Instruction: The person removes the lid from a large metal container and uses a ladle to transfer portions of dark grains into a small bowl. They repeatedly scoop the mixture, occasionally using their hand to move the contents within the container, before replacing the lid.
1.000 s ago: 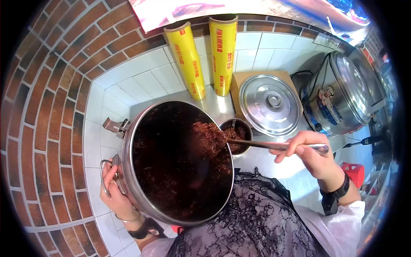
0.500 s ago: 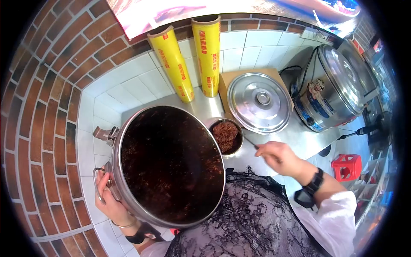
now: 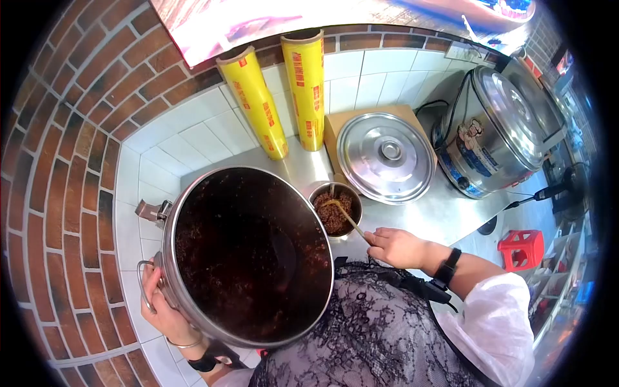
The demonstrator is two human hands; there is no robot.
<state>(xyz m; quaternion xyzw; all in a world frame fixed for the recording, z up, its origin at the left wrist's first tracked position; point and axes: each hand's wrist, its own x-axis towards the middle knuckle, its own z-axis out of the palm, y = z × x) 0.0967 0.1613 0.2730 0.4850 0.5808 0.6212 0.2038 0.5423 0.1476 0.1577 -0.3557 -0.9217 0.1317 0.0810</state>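
Observation:
A large steel pot (image 3: 169, 258) of dark, oily liquid stands tilted at the left centre. My left hand (image 3: 164, 313) is closed around the loop handle on its left side. To the right of the pot, a small steel bowl (image 3: 360, 205) holds a brown, chunky mix. My right hand (image 3: 396, 248) grips a thin, light-coloured utensil (image 3: 351, 221), whose far end rests in the mix. The utensil's tip is partly hidden in the bowl.
Two yellow rolls (image 3: 256, 103) stand behind the pot by the tiled wall. A round steel lid (image 3: 387, 171) lies on a cardboard box (image 3: 332, 129). A large steel cooker (image 3: 480, 138) is at the right, with a red stool (image 3: 521, 250) beyond the counter.
My right hand has moved slightly left and down, and the utensil now reaches across the mix in the bowl. My left hand stays at the pot handle.

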